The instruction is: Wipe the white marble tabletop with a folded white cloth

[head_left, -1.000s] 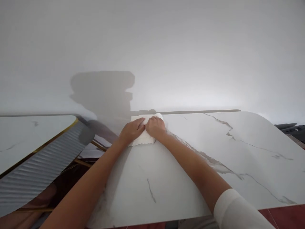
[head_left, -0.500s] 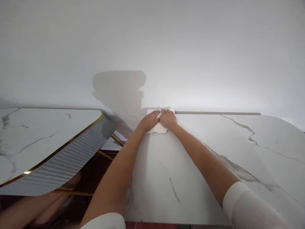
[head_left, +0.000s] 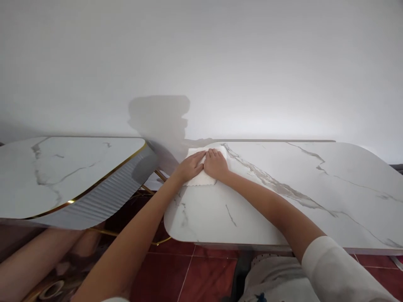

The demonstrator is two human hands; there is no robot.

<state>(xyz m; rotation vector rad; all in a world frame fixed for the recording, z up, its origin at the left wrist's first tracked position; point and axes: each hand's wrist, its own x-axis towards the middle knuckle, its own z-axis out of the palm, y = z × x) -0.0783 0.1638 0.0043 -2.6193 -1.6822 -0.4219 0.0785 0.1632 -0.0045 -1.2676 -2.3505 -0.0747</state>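
Note:
A white cloth (head_left: pixel 201 179), scalloped along its near edge, lies flat on the far left part of the white marble-patterned tabletop (head_left: pixel 264 226). My left hand (head_left: pixel 190 165) rests palm down on it, fingers stretched toward the wall. Beside it, my right hand (head_left: pixel 216 162) presses on the same cloth, fingers forward and slightly bent. The two hands touch at their inner sides. Neither wraps around the cloth; it is pinned beneath them, and their palms hide its middle.
A second marble-patterned table (head_left: pixel 85 167), with gold trim and a fluted grey side, stands to the left across a gap. Behind both is a white wall (head_left: pixel 252 75) with a shadow on it. Another person's legs (head_left: pixel 40 251) show low on the left, above red floor tiles (head_left: pixel 170 272).
Both hands have drawn the cloth back from the wall side and slightly left across the tabletop. The view has shifted, so the table's near edge and more red floor now show.

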